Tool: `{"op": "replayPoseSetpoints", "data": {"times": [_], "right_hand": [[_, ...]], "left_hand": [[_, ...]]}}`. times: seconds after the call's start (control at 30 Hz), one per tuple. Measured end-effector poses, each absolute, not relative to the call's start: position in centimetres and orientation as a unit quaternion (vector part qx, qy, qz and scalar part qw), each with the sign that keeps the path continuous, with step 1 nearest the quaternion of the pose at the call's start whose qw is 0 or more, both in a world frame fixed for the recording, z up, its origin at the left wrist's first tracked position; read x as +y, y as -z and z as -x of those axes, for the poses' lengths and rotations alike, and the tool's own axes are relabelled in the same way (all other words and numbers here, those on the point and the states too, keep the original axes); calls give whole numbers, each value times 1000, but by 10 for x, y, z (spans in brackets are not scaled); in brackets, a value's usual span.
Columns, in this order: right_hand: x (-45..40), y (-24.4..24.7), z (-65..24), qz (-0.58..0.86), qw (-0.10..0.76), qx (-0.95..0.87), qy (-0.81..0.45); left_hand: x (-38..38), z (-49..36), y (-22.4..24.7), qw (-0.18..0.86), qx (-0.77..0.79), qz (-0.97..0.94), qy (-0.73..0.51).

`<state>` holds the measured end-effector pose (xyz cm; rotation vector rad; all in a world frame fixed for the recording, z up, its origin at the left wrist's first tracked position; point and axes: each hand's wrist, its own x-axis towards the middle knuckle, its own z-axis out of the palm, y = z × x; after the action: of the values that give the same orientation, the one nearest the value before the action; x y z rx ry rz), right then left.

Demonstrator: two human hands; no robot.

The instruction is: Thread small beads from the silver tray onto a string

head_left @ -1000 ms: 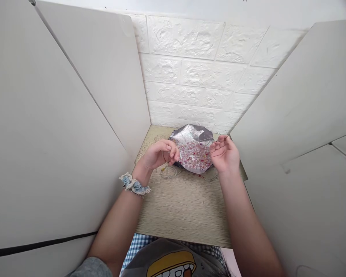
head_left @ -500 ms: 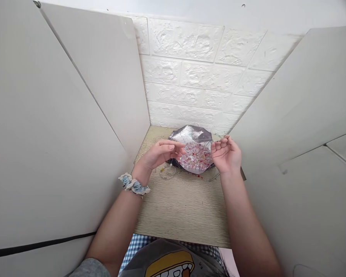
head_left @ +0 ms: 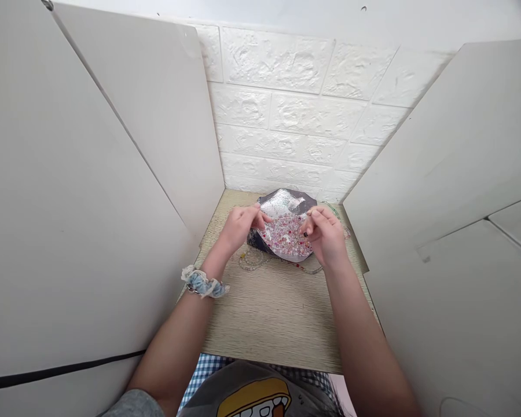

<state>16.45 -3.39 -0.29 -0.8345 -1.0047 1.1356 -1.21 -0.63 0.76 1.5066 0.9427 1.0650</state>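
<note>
A pouch with a shiny silver lining [head_left: 282,204] lies open on the wooden tabletop, full of small pink, red, white and clear beads [head_left: 286,238]. Over its left side, my left hand [head_left: 244,225] has its fingers bent and pressed together; what they hold, if anything, is too small to name. My right hand [head_left: 329,234] is at the pouch's right side, thumb and forefinger pinched on something tiny I cannot make out. A strand of beads [head_left: 254,260] lies in a loop along the pouch's front edge. More strung beads [head_left: 331,209] show behind my right hand.
The narrow wooden tabletop [head_left: 273,315] sits between a pale panel [head_left: 156,127] on the left and another pale panel [head_left: 438,191] on the right. A white brick-patterned wall [head_left: 282,110] closes the back. A blue scrunchie [head_left: 205,282] circles my left wrist.
My right hand has turned, moved left and closed from loosely spread fingers into a pinch. My left hand has shifted slightly left and up, its fingers now bent downward.
</note>
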Motion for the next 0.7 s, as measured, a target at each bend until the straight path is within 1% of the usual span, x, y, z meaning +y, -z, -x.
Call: {"op": "replayPoseSetpoints", "data": {"times": [0.1, 0.17, 0.2, 0.27, 0.37, 0.43, 0.5, 0.6, 0.7], "right_hand": [[-34, 5, -162, 396, 626, -479, -470], [-36, 4, -160, 420, 603, -510, -447], [-37, 3, -159, 435, 587, -525, -437], [-40, 1, -156, 468, 545, -552, -424], [-43, -2, -152, 506, 480, -594, -400], [-44, -1, -150, 521, 449, -625, -370], [-43, 1, -150, 529, 428, -647, -344], [-41, 3, -152, 538, 420, -662, -310], [-38, 5, -153, 557, 418, -667, -264]], "left_hand": [[-6, 10, -5, 344, 510, -646, -452], [-6, 9, -4, 285, 557, -646, -437], [-6, 9, -4, 276, 566, -646, -432], [-6, 8, -4, 308, 544, -647, -437], [-7, 4, -5, 452, 442, -631, -450], [-8, 1, -5, 551, 380, -611, -422], [-11, -1, -6, 609, 352, -605, -373], [-13, -3, -6, 613, 355, -635, -309], [-12, -5, -3, 557, 404, -660, -301]]}}
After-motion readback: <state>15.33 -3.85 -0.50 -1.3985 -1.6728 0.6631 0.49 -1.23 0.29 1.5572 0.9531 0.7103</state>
